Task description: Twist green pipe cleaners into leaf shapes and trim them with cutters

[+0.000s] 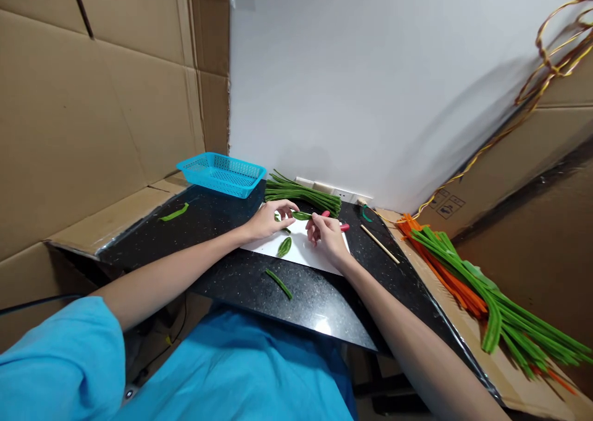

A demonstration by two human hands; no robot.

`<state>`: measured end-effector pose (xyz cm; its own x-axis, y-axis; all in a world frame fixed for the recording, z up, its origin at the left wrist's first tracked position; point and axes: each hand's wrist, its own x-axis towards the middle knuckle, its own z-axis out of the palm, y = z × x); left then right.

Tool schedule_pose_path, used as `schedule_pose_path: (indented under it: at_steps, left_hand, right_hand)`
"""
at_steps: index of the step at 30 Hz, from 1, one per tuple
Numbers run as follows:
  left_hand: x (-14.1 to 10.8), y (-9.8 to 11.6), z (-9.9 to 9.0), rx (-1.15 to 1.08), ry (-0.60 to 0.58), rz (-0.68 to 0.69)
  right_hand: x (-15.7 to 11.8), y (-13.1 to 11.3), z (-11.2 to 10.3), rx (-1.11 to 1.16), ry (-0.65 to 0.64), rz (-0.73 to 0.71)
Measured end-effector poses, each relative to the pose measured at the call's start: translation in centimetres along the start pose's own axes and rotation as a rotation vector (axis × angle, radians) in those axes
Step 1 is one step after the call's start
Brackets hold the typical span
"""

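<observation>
Over a white board (306,252), a small green leaf-shaped piece (302,216) is held between both hands. My left hand (272,219) has its thumb and fingertips at the left end of the piece. The right end is pinched by my right hand (324,231). Below them, another green leaf shape (284,246) lies on the board, and one more green piece is partly hidden under my left hand. Red handles (344,228) stick out beside my right hand; the rest of that tool is hidden.
A blue basket (222,174) stands at the back left of the black table (213,279). Green stems (303,194) are bundled behind the board. A wooden stick (380,244), orange strips (445,273) and more green strips (500,304) lie right. Single green strips (278,284) lie in front and left.
</observation>
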<state>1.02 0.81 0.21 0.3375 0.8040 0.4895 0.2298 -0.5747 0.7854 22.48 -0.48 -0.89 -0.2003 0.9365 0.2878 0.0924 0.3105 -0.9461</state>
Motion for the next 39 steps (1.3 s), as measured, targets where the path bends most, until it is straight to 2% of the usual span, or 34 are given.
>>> schedule_pose_path:
  at_steps: [4, 12, 16, 28, 35, 39]
  left_hand:
    - [0.1, 0.0, 0.0, -0.086, 0.001, -0.042]
    - [0.6, -1.1, -0.2, -0.326, 0.032, -0.225]
    - [0.7, -1.3, -0.1, -0.391, 0.045, -0.288]
    - [-0.1, 0.3, 0.4, -0.506, -0.031, -0.340]
    - [-0.1, 0.2, 0.4, -0.482, -0.081, -0.347]
    - [-0.2, 0.4, 0.5, -0.471, -0.117, -0.343]
  right_hand:
    - [0.0, 0.1, 0.1, 0.000, -0.025, 0.022]
    - [-0.1, -0.1, 0.1, 0.043, -0.005, 0.009]
    - [-0.3, -0.4, 0.2, 0.051, -0.048, 0.004]
    - [-0.5, -0.6, 0.4, -0.053, -0.094, -0.057]
    - [-0.7, -1.2, 0.4, -0.197, 0.055, -0.212]
    - [-0.7, -1.9, 0.3, -0.223, 0.069, -0.238]
